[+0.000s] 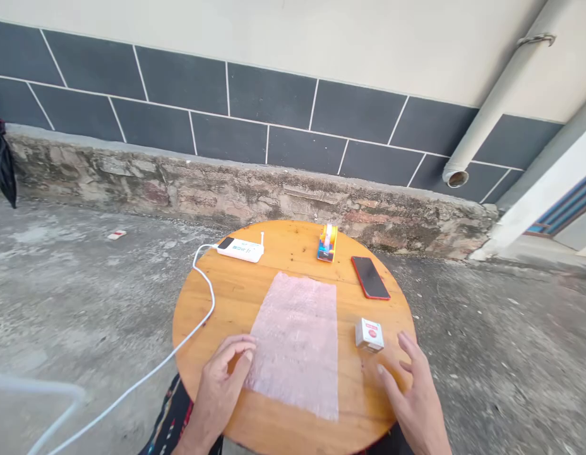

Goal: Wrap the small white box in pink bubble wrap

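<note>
A pinkish, see-through sheet of bubble wrap (300, 341) lies flat on the round wooden table (203, 322). At its left edge, my left hand (223, 376) has thumb and forefinger closed together on the sheet's border. My right hand (413, 385) is open over the table's right side, fingers apart and nothing in them. Just left of those fingers sits a small white box (369, 335) with red print, apart from the hand.
A phone (370, 278) with a red edge lies at the table's right. Farther back stand a yellow tape dispenser (328, 243) and a white device (240, 249). A white cable (198, 325) runs from the device off the left edge. A stone-based wall (274, 196) rises behind.
</note>
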Demonstrator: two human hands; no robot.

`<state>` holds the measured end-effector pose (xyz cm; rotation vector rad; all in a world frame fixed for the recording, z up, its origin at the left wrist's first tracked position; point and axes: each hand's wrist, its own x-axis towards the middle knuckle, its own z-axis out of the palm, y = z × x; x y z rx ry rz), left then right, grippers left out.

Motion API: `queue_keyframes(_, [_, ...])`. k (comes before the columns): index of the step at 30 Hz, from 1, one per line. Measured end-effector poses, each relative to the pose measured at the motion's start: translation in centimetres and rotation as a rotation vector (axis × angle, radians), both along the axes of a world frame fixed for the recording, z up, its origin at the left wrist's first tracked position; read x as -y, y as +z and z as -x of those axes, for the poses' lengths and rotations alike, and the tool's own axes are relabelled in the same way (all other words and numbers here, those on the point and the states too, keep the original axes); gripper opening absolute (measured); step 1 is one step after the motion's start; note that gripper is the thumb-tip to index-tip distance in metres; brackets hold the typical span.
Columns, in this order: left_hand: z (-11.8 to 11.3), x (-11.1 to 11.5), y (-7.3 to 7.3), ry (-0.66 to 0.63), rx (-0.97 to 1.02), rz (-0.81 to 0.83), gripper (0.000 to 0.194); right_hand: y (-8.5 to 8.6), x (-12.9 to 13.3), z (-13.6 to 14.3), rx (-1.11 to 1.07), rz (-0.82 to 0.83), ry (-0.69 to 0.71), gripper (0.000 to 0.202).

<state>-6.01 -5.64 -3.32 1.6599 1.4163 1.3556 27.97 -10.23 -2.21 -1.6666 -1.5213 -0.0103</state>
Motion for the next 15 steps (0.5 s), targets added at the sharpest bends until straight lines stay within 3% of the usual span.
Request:
queue_keyframes(3, [-0.2, -0.1, 0.1, 0.009, -0.001, 0.002, 0.019, 0.7, -3.3, -1.1, -0.072, 0.106, 0.064, 0.073])
queue_keyframes(8, [-0.5, 0.2, 1.0, 0.031, -0.025, 0.008, 0.02, 0.7, -6.4, -0.9, -0.113, 0.238, 0.218, 0.057])
queue_keyframes(11, [-0.8, 0.4, 1.6, 0.033, -0.045, 0.009, 0.02, 2.0, -6.6, 1.8, -0.141, 0.222, 0.195, 0.05])
queue_keyframes(15, [-1.1, 0.4, 2.3, 0.035, -0.075, -0.007, 0.019, 3.3, -7.0, 7.5, -0.126, 0.11, 0.33, 0.046])
